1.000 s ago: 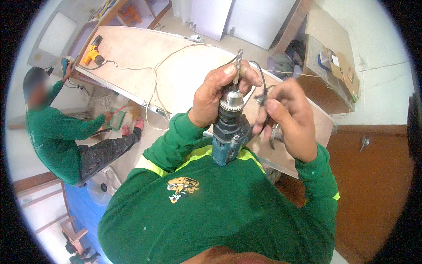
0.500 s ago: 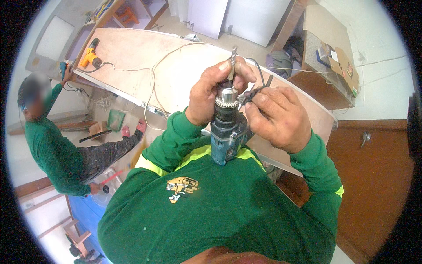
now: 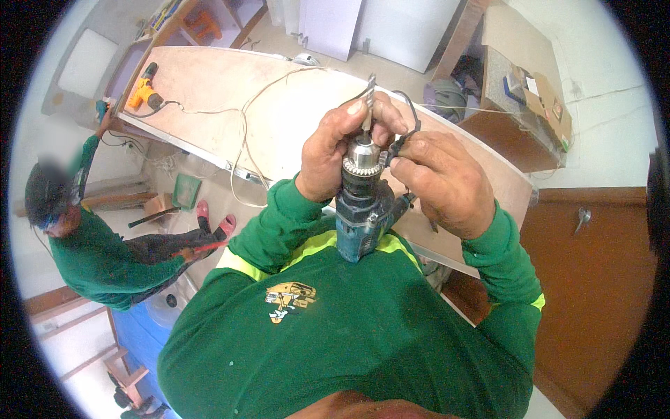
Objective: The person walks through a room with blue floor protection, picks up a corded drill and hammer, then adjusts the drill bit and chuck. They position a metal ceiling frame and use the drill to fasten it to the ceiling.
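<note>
A teal corded drill (image 3: 358, 229) stands against my chest with its metal chuck (image 3: 363, 155) pointing up and away from me. A spiral drill bit (image 3: 370, 94) sticks out of the chuck jaws. My left hand (image 3: 326, 150) is closed at the chuck's left side, its thumb and fingers pinching the bit just above the jaws. On the other side, my right hand (image 3: 447, 180) is closed on a small chuck key (image 3: 384, 158), whose toothed end is beside the chuck's ring gear. Part of the key is hidden by my fingers. A black cord loops above the right hand.
A long wooden panel (image 3: 209, 77) lies beyond my hands, with a yellow drill (image 3: 144, 91) and a pale cable (image 3: 244, 115) on it. At left, a co-worker in a green shirt (image 3: 115, 269) bends over, holding a red tool. A wooden cabinet (image 3: 513, 136) stands at right.
My right hand has turned and shifted slightly, with the fingers now higher around the chuck key. My left hand stays on the bit. The co-worker has bent lower and moved the red tool rightward.
</note>
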{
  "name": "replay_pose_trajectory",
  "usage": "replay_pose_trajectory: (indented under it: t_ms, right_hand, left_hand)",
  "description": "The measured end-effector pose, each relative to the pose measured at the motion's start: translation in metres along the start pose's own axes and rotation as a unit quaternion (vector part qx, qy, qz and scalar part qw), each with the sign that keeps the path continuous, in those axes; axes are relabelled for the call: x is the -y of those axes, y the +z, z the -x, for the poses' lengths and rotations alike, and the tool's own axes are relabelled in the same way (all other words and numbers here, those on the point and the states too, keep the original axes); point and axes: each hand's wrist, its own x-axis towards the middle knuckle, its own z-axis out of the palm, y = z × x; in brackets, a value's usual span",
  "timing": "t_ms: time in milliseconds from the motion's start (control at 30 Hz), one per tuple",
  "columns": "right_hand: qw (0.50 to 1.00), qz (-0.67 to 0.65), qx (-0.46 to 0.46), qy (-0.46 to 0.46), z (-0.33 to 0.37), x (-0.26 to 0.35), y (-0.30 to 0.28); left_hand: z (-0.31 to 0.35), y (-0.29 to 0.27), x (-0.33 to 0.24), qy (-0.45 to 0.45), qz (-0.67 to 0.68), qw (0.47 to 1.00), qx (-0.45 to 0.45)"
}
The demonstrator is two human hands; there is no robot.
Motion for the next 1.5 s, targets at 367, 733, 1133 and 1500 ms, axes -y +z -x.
replay_pose_trajectory:
  t_ms: [367, 733, 1133, 1500]
  right_hand:
    - [0.494, -0.702, -0.056, 0.509, -0.009, 0.028, -0.001]
    - [0.966, -0.156, -0.047, 0.202, 0.013, 0.027, -0.003]
    - [0.993, 0.102, -0.027, -0.048, 0.009, 0.005, 0.004]
    - [0.984, -0.067, 0.013, 0.162, 0.0, 0.027, -0.003]
  left_hand:
    - [0.002, 0.002, -0.003, 0.011, -0.043, 0.999, 0.017]
    - [0.0, -0.001, 0.0, 0.016, -0.026, 0.999, 0.018]
    - [-0.005, 0.003, -0.001, 0.035, 0.02, 0.998, 0.039]
    - [0.006, 0.001, -0.007, -0.004, -0.014, 0.999, 0.036]
